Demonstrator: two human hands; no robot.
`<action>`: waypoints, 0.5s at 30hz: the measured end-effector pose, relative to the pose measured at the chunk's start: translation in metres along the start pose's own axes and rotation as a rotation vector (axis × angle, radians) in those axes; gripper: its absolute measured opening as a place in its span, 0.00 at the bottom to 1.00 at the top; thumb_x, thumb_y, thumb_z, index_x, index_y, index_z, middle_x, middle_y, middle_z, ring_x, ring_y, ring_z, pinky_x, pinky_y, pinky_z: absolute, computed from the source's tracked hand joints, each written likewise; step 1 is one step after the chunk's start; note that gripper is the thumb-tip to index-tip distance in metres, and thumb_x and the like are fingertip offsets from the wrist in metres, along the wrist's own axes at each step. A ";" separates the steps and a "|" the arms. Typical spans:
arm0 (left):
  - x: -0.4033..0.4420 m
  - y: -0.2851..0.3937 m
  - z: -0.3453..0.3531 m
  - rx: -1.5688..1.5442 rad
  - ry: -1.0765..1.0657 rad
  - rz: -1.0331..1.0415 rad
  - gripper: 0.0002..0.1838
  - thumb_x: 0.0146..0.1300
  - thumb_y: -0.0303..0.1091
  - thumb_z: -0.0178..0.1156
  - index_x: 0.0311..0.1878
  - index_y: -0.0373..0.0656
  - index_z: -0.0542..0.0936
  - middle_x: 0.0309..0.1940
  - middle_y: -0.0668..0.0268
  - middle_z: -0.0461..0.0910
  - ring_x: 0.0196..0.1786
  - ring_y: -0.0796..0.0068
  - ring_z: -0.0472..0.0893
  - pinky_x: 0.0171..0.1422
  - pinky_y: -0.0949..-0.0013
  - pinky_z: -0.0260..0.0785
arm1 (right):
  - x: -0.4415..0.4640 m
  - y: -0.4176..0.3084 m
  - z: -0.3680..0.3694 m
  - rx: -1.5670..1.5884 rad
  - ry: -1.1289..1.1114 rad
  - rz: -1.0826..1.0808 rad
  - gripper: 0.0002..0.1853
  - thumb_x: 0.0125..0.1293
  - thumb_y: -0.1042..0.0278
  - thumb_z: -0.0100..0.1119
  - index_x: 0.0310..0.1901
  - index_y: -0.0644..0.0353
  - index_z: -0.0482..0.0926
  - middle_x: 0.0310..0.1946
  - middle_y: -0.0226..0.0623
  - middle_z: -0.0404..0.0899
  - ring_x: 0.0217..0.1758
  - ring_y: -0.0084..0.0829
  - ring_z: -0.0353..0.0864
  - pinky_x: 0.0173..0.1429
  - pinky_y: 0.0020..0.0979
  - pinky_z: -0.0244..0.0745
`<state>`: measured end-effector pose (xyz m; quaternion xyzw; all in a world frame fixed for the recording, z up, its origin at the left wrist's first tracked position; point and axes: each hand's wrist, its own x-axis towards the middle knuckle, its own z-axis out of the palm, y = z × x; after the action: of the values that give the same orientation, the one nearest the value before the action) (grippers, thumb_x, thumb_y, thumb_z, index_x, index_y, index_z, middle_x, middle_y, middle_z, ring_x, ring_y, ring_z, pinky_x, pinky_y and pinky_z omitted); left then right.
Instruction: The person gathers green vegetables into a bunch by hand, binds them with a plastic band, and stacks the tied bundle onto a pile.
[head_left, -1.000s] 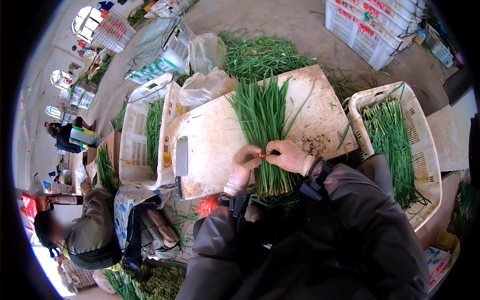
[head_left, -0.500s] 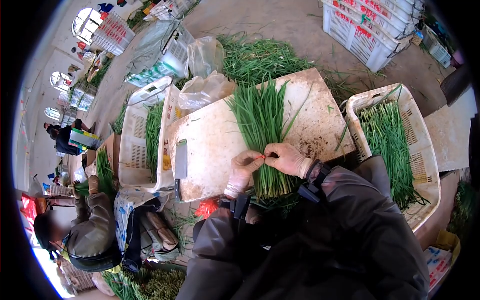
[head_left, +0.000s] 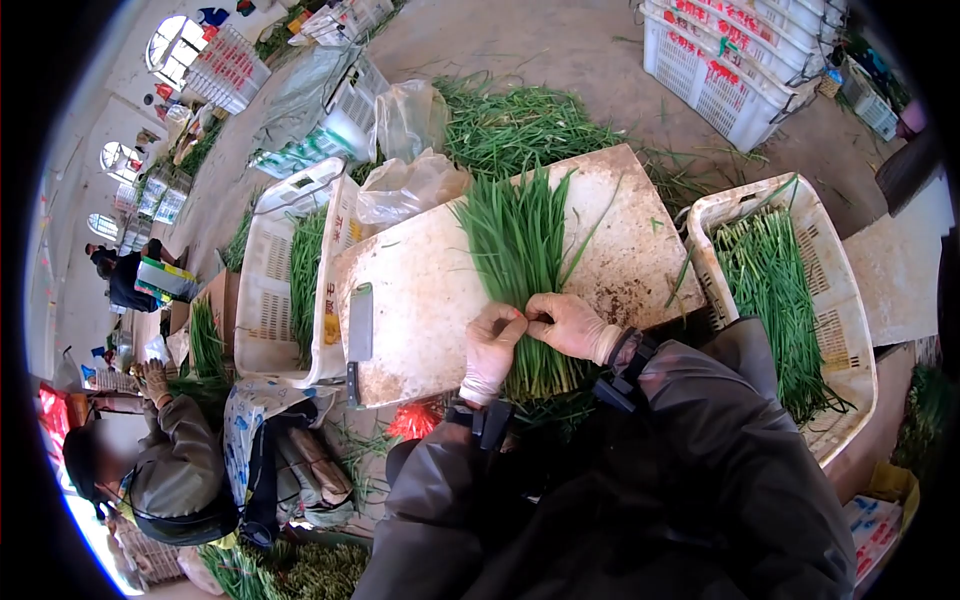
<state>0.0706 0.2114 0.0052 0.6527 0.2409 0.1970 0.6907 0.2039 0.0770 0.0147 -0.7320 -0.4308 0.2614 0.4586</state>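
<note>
A thick bunch of garlic chives (head_left: 522, 240) lies across a pale, stained board (head_left: 420, 290), leaves pointing away from me and cut stems toward me. My left hand (head_left: 490, 350), in a thin glove, is closed at the bunch's left edge, with a bit of red tie (head_left: 519, 314) at its fingertips. Over the middle of the stems, my gloved right hand (head_left: 572, 327) pinches close beside the left fingertips; its grip on the tie is mostly hidden. A cleaver (head_left: 361, 325) rests on the board's left side.
White crates holding chives stand left (head_left: 262, 290) and right (head_left: 850, 340). Loose leaves (head_left: 530, 120) pile behind the board, near plastic bags (head_left: 408, 190). Red plastic strips (head_left: 415, 420) lie beside my left forearm. Stacked crates (head_left: 715, 75) stand far right. A co-worker (head_left: 185, 460) sits at left.
My fingertips have drawn slightly apart, and the red bit shows at the left ones. The bunch stays in place. The co-worker's hand has moved left and lower.
</note>
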 end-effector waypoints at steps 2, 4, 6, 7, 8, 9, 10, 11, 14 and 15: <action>-0.001 0.002 0.005 0.037 0.028 0.032 0.06 0.66 0.19 0.66 0.38 0.42 0.82 0.33 0.75 0.81 0.38 0.86 0.75 0.46 0.77 0.70 | 0.000 0.001 0.001 0.015 0.001 0.002 0.12 0.67 0.61 0.67 0.45 0.60 0.84 0.40 0.46 0.88 0.46 0.49 0.88 0.52 0.43 0.82; 0.000 0.005 0.009 0.095 0.045 0.060 0.05 0.65 0.19 0.66 0.37 0.42 0.81 0.32 0.75 0.80 0.37 0.86 0.75 0.44 0.76 0.69 | -0.001 0.004 0.003 0.030 0.006 -0.001 0.13 0.67 0.61 0.67 0.46 0.61 0.83 0.41 0.47 0.88 0.46 0.49 0.89 0.52 0.43 0.83; 0.000 0.009 0.013 0.142 0.063 0.101 0.05 0.65 0.19 0.65 0.37 0.41 0.81 0.32 0.74 0.80 0.36 0.85 0.75 0.43 0.75 0.69 | -0.002 0.005 0.008 0.081 0.031 0.009 0.13 0.67 0.62 0.67 0.46 0.61 0.82 0.40 0.47 0.88 0.46 0.49 0.89 0.52 0.43 0.83; 0.000 0.011 0.015 0.160 0.071 0.129 0.05 0.65 0.19 0.65 0.37 0.41 0.81 0.31 0.73 0.80 0.36 0.85 0.75 0.43 0.75 0.70 | -0.003 0.005 0.009 0.107 0.044 0.014 0.13 0.66 0.62 0.67 0.47 0.61 0.82 0.40 0.47 0.88 0.46 0.49 0.88 0.52 0.43 0.82; 0.001 0.013 0.017 0.178 0.078 0.155 0.05 0.64 0.19 0.64 0.36 0.40 0.80 0.31 0.73 0.80 0.36 0.85 0.75 0.43 0.75 0.70 | -0.003 0.006 0.009 0.111 0.032 0.020 0.13 0.66 0.63 0.67 0.47 0.60 0.82 0.40 0.46 0.87 0.46 0.49 0.88 0.52 0.42 0.82; 0.002 0.016 0.019 0.217 0.082 0.180 0.04 0.64 0.19 0.64 0.36 0.40 0.80 0.31 0.71 0.80 0.36 0.83 0.76 0.43 0.74 0.71 | -0.004 0.004 0.007 0.117 0.021 0.027 0.13 0.66 0.64 0.67 0.48 0.60 0.81 0.40 0.46 0.87 0.46 0.49 0.88 0.52 0.42 0.82; 0.002 0.019 0.021 0.256 0.086 0.204 0.04 0.64 0.19 0.64 0.36 0.39 0.80 0.30 0.70 0.81 0.35 0.82 0.77 0.42 0.73 0.71 | -0.005 0.002 0.006 0.122 0.010 0.036 0.13 0.66 0.65 0.67 0.48 0.60 0.81 0.40 0.46 0.87 0.45 0.49 0.88 0.52 0.42 0.82; 0.002 0.022 0.023 0.295 0.090 0.228 0.04 0.63 0.19 0.64 0.36 0.39 0.80 0.30 0.68 0.81 0.34 0.81 0.77 0.42 0.73 0.72 | -0.006 0.000 0.006 0.127 0.034 0.039 0.12 0.65 0.68 0.67 0.49 0.61 0.81 0.39 0.44 0.86 0.45 0.43 0.87 0.52 0.39 0.81; -0.002 0.036 0.032 0.449 0.067 0.320 0.04 0.62 0.19 0.65 0.36 0.37 0.80 0.30 0.63 0.82 0.32 0.76 0.80 0.40 0.69 0.74 | -0.009 -0.003 0.007 0.153 0.101 0.047 0.13 0.64 0.77 0.66 0.50 0.62 0.80 0.39 0.42 0.85 0.43 0.32 0.85 0.52 0.34 0.80; -0.002 0.037 0.034 0.458 0.075 0.341 0.04 0.62 0.19 0.65 0.36 0.37 0.80 0.30 0.63 0.82 0.31 0.75 0.80 0.39 0.69 0.75 | -0.010 -0.004 0.009 0.170 0.116 0.051 0.13 0.64 0.77 0.66 0.50 0.62 0.81 0.40 0.42 0.85 0.44 0.32 0.85 0.52 0.34 0.80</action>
<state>0.0910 0.1856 0.0434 0.8151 0.1912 0.2749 0.4727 0.1907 0.0736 0.0141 -0.7150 -0.3609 0.2659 0.5365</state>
